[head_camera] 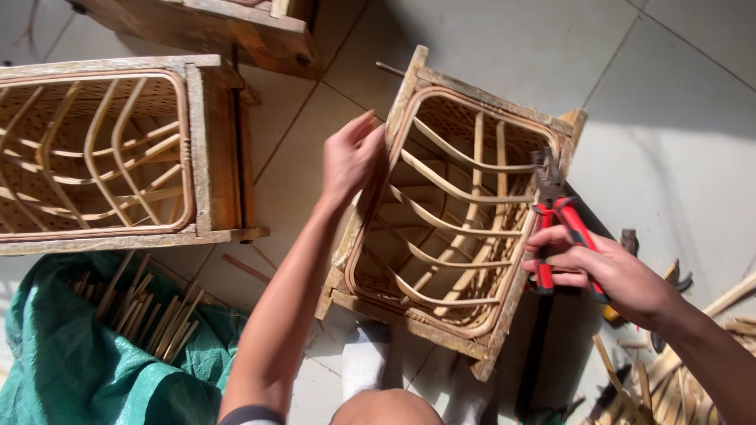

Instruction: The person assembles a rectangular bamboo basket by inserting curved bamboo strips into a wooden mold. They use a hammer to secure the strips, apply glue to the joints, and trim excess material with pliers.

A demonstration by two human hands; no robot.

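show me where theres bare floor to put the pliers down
Bare tiles lie right of the held crate. The strip between both crates is narrow. Lower right is crowded with cane offcuts; lower left holds the green sack.

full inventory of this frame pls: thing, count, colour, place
wooden frame with rattan basket: 1, tan, centre, on the floor between the hands
second wooden frame with basket: 1, tan, left
wooden plank piece: 1, brown, top
green sack: 1, green, bottom left, holding cane sticks
loose cane offcuts: several, tan, bottom right
tiled floor: light grey
pliers: 1, red and black handles, in right hand, tip at frame's right edge
white socks: 2, bottom centre
left hand: on frame's left edge
right hand: gripping pliers
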